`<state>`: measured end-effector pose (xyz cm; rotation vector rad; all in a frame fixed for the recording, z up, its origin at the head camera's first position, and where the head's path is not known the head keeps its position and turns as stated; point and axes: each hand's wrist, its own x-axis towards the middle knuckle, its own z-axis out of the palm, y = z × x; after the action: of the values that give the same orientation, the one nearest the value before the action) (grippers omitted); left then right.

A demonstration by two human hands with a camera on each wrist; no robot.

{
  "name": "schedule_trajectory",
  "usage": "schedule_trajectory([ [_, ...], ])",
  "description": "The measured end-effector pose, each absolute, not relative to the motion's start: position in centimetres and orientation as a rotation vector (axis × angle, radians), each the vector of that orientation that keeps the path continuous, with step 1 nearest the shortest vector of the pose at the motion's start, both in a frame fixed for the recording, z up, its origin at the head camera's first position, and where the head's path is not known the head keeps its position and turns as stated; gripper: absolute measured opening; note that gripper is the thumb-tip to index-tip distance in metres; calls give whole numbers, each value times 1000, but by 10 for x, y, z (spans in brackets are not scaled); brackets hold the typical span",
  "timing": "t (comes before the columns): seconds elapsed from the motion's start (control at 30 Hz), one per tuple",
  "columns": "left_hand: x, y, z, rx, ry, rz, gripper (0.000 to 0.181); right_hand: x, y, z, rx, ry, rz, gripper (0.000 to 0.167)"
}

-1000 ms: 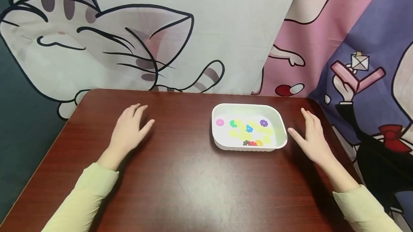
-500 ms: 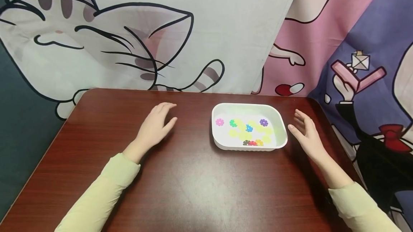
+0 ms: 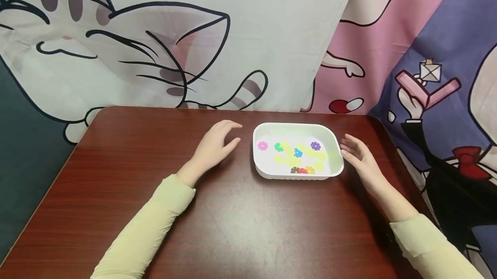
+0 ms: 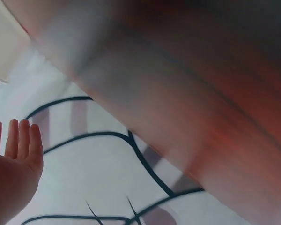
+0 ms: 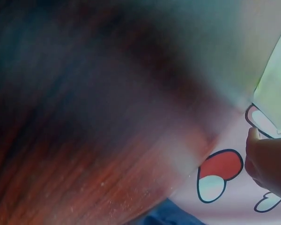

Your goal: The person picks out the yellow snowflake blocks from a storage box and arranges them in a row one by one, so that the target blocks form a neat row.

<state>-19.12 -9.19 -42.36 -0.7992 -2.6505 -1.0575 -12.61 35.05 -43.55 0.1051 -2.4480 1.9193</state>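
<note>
A white shallow tray (image 3: 259, 162) stands on the table, with several small flower-shaped pieces in it: pink (image 3: 262, 145), green (image 3: 279, 147), blue (image 3: 297, 152), purple (image 3: 316, 145) and others. Pale yellow round shapes (image 3: 293, 162) lie among them. My left hand (image 3: 213, 145) hovers left of the tray, fingers extended and thumb apart, holding nothing. At the tray's right end is my right hand (image 3: 361, 158), fingers slightly bent, thumb by the rim; whether it touches cannot be told. In the left wrist view the tray (image 4: 7, 44) shows at the upper left; in the right wrist view the tray (image 5: 276, 89) is partly cut off.
The dark red-brown wooden table (image 3: 240, 227) reaches back to a cartoon-printed cloth (image 3: 287, 46). A pink and blue printed cloth (image 3: 411, 42) hangs at the right beside the table's edge. Much of both wrist views is blurred.
My left hand has moved right across the table, toward the tray. My right hand has shifted slightly left to the tray's end, its fingers bending a little. The tray stays in place.
</note>
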Motion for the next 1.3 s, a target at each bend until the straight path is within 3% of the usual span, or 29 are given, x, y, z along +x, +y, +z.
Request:
schedule_trajectory([
  [0.13,-194,-72,-422,-819,-2614,-1157,33,-128,349,-438,71,-2385,2073,46],
  [0.3,-195,-49,-421,-812,-2542,-1322,29,-128,346,-439,22,-2387,2182,60],
  [0.43,-198,-33,-419,-850,-2554,-1308,29,-129,344,-440,26,-2376,2236,61],
  [0.67,-204,-10,-416,-985,-2699,-1163,25,-131,346,-442,21,-2364,2306,59],
  [0.9,-212,4,-412,-1193,-2784,-1026,25,-133,351,-446,66,-2231,2462,46],
  [1.3,-225,19,-412,-1405,-2857,-1051,23,-134,357,-453,157,-2052,2675,42],
])
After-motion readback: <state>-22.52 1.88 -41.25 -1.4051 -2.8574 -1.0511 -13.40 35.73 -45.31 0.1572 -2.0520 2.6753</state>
